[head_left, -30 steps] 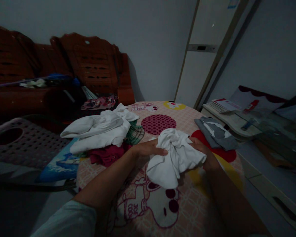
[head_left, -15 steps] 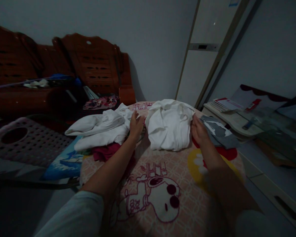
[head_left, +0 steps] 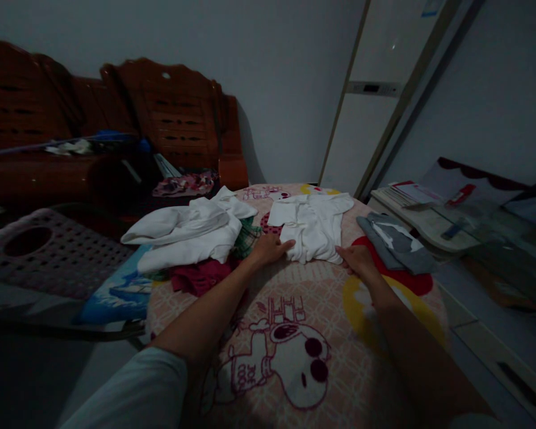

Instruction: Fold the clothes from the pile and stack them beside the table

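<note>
A white short-sleeved shirt (head_left: 315, 226) lies spread and wrinkled on the patterned tablecloth (head_left: 361, 381), its near edge towards me. My left hand (head_left: 271, 249) is closed at the shirt's near left corner, the fingers pinching the fabric. At the near right corner, my right hand (head_left: 358, 260) pinches the hem in the same way. Left of the shirt is a heap of white clothes (head_left: 187, 229), with a dark red garment (head_left: 201, 277) and a green checked cloth (head_left: 249, 235) under it. A folded grey garment (head_left: 395, 241) rests just beyond my right hand.
Behind the table on the left stand carved wooden seats (head_left: 170, 119) with clothes on them. A woven plastic chair (head_left: 62, 256) and a blue printed cloth (head_left: 120, 292) sit at the left. To the right is a low cabinet (head_left: 451, 229) with papers; a tall white unit (head_left: 361, 131) stands behind.
The white shirt was a raised bundle between my hands; now it is laid out flat. Both hands have come down and nearer to me, onto its near corners.
</note>
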Tool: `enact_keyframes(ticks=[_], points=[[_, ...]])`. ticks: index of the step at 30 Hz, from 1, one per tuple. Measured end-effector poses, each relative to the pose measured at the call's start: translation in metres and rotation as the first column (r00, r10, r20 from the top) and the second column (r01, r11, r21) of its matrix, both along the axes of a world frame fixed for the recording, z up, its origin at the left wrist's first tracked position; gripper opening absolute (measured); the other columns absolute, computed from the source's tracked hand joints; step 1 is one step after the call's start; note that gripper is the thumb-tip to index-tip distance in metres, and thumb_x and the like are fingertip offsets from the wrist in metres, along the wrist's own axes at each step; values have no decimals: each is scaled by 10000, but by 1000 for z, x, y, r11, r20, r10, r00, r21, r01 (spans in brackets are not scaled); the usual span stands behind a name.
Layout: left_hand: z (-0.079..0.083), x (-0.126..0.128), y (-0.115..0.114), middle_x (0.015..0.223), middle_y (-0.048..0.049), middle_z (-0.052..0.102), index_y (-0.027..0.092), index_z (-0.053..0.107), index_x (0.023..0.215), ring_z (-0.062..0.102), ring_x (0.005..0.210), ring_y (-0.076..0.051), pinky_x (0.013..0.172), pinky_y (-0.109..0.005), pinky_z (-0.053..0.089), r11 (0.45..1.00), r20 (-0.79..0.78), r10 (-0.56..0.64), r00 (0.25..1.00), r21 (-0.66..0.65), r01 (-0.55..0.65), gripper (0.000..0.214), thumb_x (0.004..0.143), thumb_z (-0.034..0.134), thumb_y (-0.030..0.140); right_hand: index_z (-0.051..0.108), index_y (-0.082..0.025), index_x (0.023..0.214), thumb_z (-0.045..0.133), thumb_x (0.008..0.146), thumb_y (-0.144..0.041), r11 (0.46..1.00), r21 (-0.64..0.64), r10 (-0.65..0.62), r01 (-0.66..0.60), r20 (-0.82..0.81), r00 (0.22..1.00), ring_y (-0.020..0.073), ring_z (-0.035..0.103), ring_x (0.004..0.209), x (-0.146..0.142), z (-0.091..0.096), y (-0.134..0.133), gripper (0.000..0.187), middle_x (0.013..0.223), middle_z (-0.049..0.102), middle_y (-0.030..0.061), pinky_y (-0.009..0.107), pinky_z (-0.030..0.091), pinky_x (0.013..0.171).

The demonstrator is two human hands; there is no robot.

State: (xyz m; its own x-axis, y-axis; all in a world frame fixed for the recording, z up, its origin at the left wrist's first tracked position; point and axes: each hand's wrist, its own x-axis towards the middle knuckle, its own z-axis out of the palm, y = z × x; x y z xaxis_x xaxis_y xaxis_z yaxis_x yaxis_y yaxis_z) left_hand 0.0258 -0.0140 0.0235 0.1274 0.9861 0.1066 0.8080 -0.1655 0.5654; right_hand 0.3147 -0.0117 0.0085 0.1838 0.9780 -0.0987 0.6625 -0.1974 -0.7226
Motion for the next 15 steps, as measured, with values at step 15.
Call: enact_keyframes(ticks=[15], points=[[3, 1, 0, 543, 40, 524, 155, 522, 645, 448, 470, -74, 467, -190, 333, 959, 886, 162, 434, -246, 144, 310, 569, 755, 345, 620, -193, 768, 726, 565, -405, 933, 311, 117, 182, -740, 662, 191, 641, 677, -6, 3, 1, 312, 732, 694, 29, 287, 498, 607]])
